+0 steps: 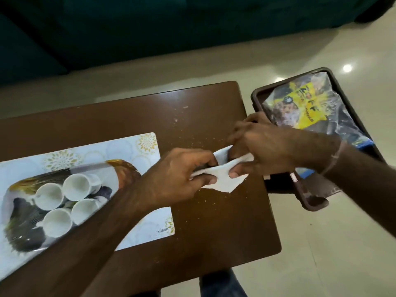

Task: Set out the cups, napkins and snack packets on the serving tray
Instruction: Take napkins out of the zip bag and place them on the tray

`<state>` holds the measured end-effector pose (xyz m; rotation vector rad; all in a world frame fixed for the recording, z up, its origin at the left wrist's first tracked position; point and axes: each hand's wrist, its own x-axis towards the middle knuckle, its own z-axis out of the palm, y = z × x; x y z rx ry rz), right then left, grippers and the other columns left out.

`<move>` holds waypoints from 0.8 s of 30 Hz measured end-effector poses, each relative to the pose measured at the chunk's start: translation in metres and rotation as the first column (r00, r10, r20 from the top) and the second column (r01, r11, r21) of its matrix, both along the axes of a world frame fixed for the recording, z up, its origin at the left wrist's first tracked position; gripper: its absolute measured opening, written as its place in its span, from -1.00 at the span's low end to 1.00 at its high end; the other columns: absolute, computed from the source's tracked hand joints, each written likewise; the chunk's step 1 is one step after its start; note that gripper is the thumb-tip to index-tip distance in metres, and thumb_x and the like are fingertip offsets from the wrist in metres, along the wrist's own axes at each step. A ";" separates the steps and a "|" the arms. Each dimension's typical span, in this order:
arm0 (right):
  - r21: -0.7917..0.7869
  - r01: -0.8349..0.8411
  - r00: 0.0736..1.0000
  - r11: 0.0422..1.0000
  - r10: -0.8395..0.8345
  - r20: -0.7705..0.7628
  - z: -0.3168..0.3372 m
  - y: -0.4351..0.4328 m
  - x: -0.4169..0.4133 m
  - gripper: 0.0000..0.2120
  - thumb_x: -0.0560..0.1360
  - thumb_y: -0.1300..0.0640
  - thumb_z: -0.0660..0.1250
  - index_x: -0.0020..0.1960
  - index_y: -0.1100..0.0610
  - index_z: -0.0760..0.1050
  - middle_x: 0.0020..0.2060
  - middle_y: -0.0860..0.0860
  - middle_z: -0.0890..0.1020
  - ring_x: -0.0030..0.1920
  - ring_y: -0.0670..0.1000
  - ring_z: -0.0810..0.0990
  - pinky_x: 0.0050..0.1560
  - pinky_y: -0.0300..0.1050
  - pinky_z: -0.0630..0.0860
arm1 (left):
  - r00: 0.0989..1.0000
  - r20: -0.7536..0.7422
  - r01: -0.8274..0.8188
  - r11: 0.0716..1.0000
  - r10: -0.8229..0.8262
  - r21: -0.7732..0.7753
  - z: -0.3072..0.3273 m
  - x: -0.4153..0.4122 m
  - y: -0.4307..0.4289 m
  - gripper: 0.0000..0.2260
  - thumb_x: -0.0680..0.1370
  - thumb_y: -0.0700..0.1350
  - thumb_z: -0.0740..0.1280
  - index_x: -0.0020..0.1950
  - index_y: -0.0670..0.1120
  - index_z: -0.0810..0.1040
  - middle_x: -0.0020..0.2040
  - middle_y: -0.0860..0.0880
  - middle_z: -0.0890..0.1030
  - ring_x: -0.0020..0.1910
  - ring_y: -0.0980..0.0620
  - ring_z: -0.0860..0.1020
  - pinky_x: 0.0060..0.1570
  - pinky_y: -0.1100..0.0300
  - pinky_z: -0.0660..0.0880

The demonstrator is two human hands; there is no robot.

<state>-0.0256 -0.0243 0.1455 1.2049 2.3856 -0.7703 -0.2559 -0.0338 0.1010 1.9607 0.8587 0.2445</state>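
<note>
both hands meet over the right half of the brown table (214, 108), pinching one white napkin (220, 179) between them: the left hand (182, 176) is curled closed on its left end, thumb under and fingers over, and the right hand (261, 148) is closed on its right end, so the napkin's long axis runs left to right, crumpled in the middle with one corner resting on the tabletop. the serving tray (137, 146), white with a printed pattern, lies to the left of the hands under the left forearm, with four white cups (76, 186) clustered on it. the left hand is the nearer one to it, so the napkin would likely travel leftward. a snack packet (304, 103) lies on a dark brown tray (257, 97) at far right.
</note>
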 end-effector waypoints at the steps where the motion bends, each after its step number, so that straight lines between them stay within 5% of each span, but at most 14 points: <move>1: -0.071 0.045 0.998 0.996 -0.048 -0.046 0.002 0.006 -0.005 -0.74 0.52 -0.25 0.33 -0.05 -0.10 0.66 -0.22 -0.26 0.47 -0.05 -0.22 0.46 0.10 -0.14 0.31 | 0.997 0.008 -0.076 0.994 0.077 -0.073 0.000 -0.009 -0.001 -0.88 0.48 -0.05 0.51 -0.02 0.02 0.66 -0.06 0.16 0.66 -0.11 0.15 0.63 -0.26 0.42 0.50; 4: -0.260 0.216 0.955 0.941 -0.259 -0.144 0.002 0.014 -0.019 -0.82 0.47 -0.23 0.39 -0.25 -0.21 0.53 -0.29 -0.23 0.54 -0.25 -0.19 0.59 -0.26 -0.33 0.41 | 0.905 0.013 -0.390 0.842 0.425 -0.371 -0.004 -0.035 -0.010 -0.88 0.41 0.04 0.54 -0.15 0.05 0.68 -0.16 0.14 0.69 -0.14 0.11 0.67 -0.25 0.34 0.56; 8: -0.330 0.403 0.826 0.853 -0.495 -0.269 -0.016 0.006 -0.043 -0.82 0.42 -0.19 0.47 -0.15 -0.18 0.49 -0.19 -0.26 0.65 -0.23 -0.23 0.65 -0.39 -0.33 0.51 | 0.712 -0.042 -0.612 0.590 0.701 -0.526 -0.018 -0.061 -0.035 -0.70 0.32 0.12 0.54 -0.09 0.00 0.59 -0.08 -0.03 0.69 -0.11 -0.07 0.70 -0.23 0.04 0.66; 12: -0.413 0.580 0.622 0.703 -0.709 -0.332 -0.048 -0.008 -0.066 -0.77 0.42 -0.09 0.52 -0.04 -0.12 0.51 -0.09 -0.18 0.64 -0.10 -0.15 0.65 -0.30 -0.27 0.55 | 0.554 -0.072 -0.669 0.392 0.830 -0.632 -0.039 -0.082 -0.056 -0.62 0.37 0.07 0.57 0.01 -0.07 0.53 0.08 -0.16 0.60 0.02 -0.14 0.67 -0.27 -0.07 0.66; 16: -0.377 0.712 0.503 0.592 -0.805 -0.313 -0.075 -0.020 -0.093 -0.61 0.35 -0.12 0.57 0.09 -0.11 0.52 0.01 -0.20 0.61 -0.03 -0.15 0.62 -0.21 -0.33 0.53 | 0.431 -0.121 -0.654 0.217 0.894 -0.724 -0.061 -0.097 -0.077 -0.68 0.37 0.02 0.57 0.08 0.03 0.64 0.17 -0.06 0.64 0.07 -0.07 0.67 -0.26 0.02 0.66; 20: -0.695 0.670 0.127 0.261 -0.963 -0.239 -0.103 -0.031 -0.117 -0.65 0.36 0.11 0.60 0.10 0.06 0.60 -0.04 0.00 0.73 -0.06 -0.02 0.74 -0.19 -0.20 0.64 | 0.253 -0.266 -0.599 -0.065 0.930 -0.798 -0.080 -0.107 -0.099 -0.66 0.36 -0.03 0.53 0.10 -0.11 0.67 0.04 -0.07 0.73 0.01 -0.06 0.71 -0.19 0.06 0.66; 24: -0.759 0.638 0.076 0.130 -0.991 -0.107 -0.135 -0.042 -0.151 -0.68 0.44 0.22 0.53 0.16 0.22 0.60 0.02 0.07 0.75 0.02 0.04 0.74 0.11 0.02 0.66 | 0.066 -0.411 -0.567 -0.305 0.909 -0.765 -0.097 -0.123 -0.122 -0.79 0.48 -0.21 0.48 0.09 -0.22 0.65 0.03 -0.15 0.73 -0.02 -0.12 0.72 -0.23 0.06 0.66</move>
